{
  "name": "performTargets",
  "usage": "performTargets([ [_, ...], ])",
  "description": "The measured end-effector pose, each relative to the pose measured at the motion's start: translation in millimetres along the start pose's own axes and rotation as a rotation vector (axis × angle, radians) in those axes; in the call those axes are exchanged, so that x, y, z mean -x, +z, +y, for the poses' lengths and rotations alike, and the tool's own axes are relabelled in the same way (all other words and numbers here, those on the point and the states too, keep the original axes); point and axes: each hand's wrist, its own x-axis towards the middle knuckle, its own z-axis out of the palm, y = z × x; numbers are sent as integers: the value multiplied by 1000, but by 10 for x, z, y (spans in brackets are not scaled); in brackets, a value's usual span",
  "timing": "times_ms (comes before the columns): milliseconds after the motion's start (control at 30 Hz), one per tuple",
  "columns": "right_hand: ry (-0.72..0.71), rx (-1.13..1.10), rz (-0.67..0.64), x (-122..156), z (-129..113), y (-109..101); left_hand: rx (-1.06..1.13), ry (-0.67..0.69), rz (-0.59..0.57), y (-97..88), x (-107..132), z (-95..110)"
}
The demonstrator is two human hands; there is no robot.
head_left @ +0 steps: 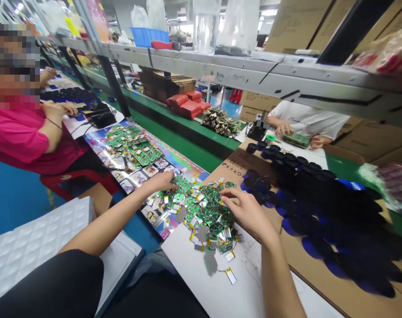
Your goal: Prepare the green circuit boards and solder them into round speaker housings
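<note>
Circuit boards (209, 198) wired to silver batteries (231, 276) are heaped on the white table (191, 265) and a picture-printed sheet (139, 177). Left hand (168, 181) is sunk at the heap's far edge, right hand (245, 210) laid at its right side; fingers (232, 193) bent on both, grip can't be told. Cardboard (295, 247) alongside is covered with dark discs (307, 194). Shelf (221, 66) is mounted overhead; red packs (189, 108) are stacked beyond.
</note>
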Motion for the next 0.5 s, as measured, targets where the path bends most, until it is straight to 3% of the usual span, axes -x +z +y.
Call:
performTargets([
  [233,-28,-7,2,54,-51,-16,-1,-41,-29,-153,-143,110],
  [500,-99,72,-57,115,-147,58,-20,-15,30,-179,-35,284],
])
